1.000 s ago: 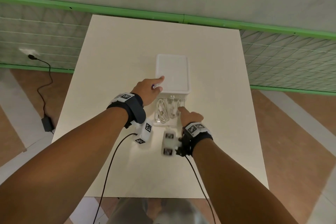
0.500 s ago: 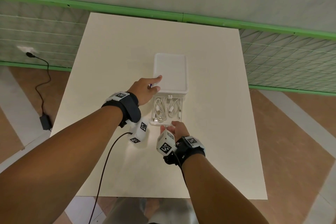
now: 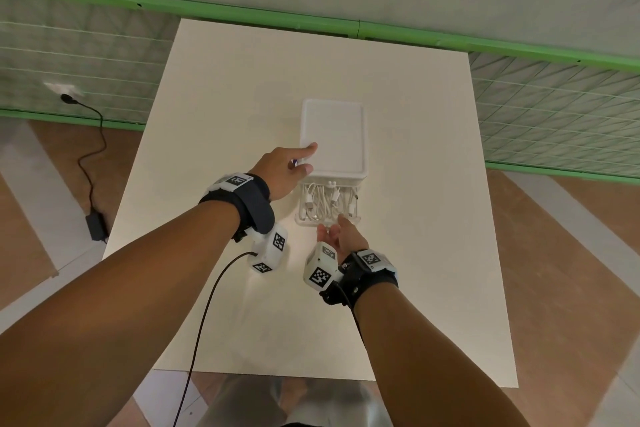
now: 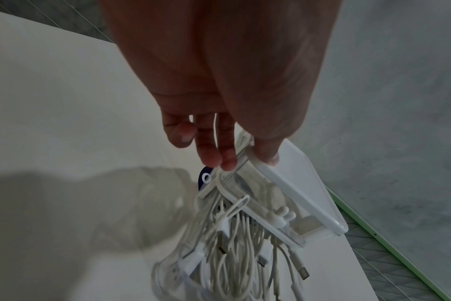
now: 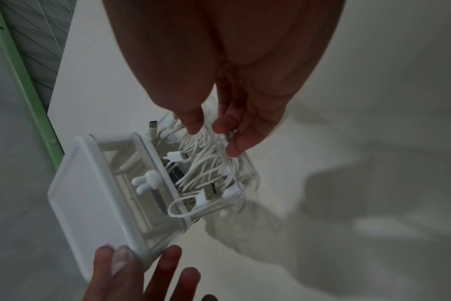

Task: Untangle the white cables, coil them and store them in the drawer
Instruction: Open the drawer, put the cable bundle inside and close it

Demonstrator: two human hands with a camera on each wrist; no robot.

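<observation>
A white drawer box [image 3: 332, 135] stands mid-table, its clear drawer [image 3: 302, 221] pulled out toward me. Several coiled white cables [image 3: 325, 201] lie in the drawer, with plugs showing among the cables [image 5: 206, 163]. My left hand [image 3: 287, 170] rests on the box's near-left corner with straight fingers, thumb on the lid [image 4: 304, 183]. My right hand [image 3: 337, 236] is at the drawer's front edge, relaxed fingers [image 5: 234, 146] touching the rim and holding nothing. A small rabbit-shaped knob [image 5: 147, 181] sits inside the box.
The cream table [image 3: 415, 288] stretches wide on both sides of the box. A black wire [image 3: 204, 315] trails from my left wrist over the near edge. On the floor at left lies a black adapter [image 3: 95, 225]. A green-railed wall stands behind.
My right hand has drawn back from over the drawer's right side to its front edge, palm turned up. The left hand has stayed on the box corner.
</observation>
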